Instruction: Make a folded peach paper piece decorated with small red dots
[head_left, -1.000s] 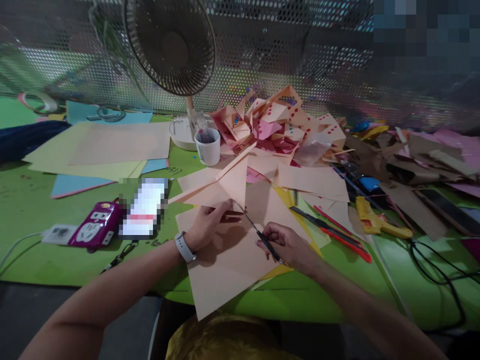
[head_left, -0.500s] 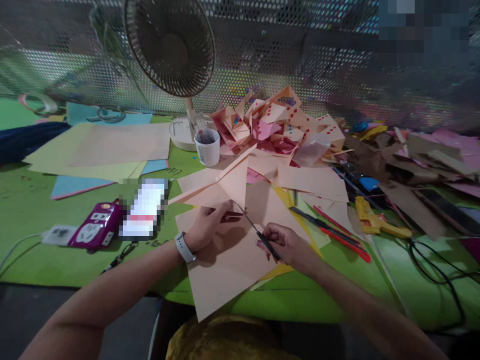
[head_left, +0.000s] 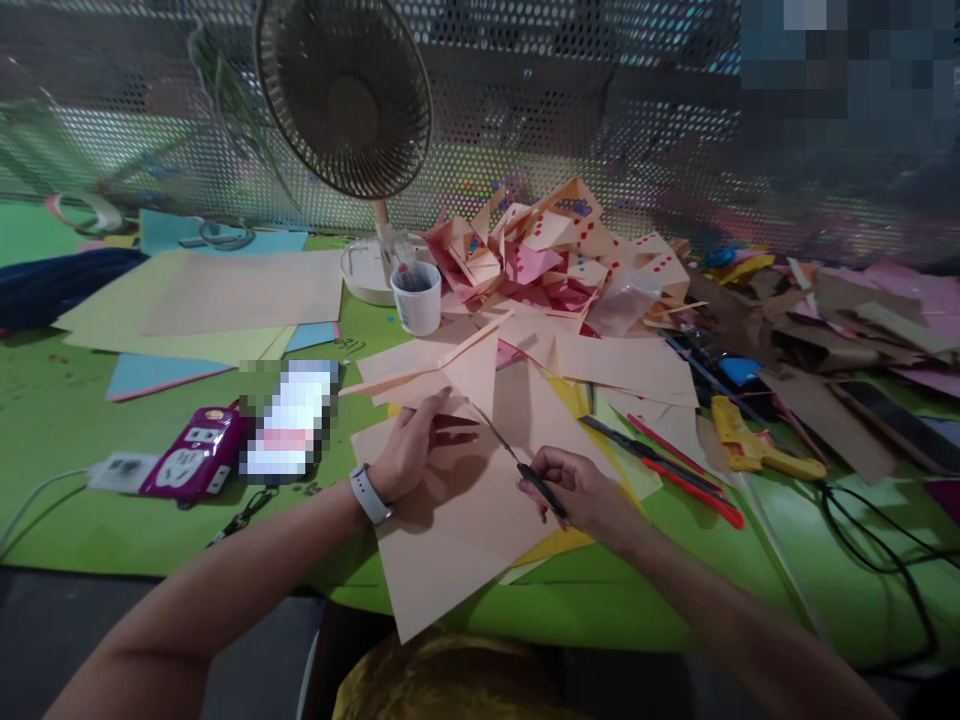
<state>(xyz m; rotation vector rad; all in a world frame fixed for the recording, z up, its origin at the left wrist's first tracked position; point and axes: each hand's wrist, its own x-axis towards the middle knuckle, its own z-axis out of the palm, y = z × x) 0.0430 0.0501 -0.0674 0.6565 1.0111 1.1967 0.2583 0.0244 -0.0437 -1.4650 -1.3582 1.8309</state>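
Note:
A folded sheet of peach paper, with raised creased flaps, rises over the middle of the work area. My left hand, a pale watch on its wrist, pinches the lower edge of this paper, thumb on top and fingers beneath. In my right hand is a pair of scissors with black handles, gripped between thumb and fingers. The scissors' blades point up and left, their tips at the folded paper's lower edge. Under both hands lies a larger flat peach sheet, with yellow paper showing beneath its right side.
Right of my hands are red-and-black scissors, a black cutter and a yellow glue gun. Behind stand a fan, a white cup and a heap of peach paper pieces. A phone and purple power block lie left.
My left thumb has shifted back to the left and its fingers look more spread. The folded paper's raised tip sits slightly lower. The scissors stay nearly in place, and the view has shifted a little.

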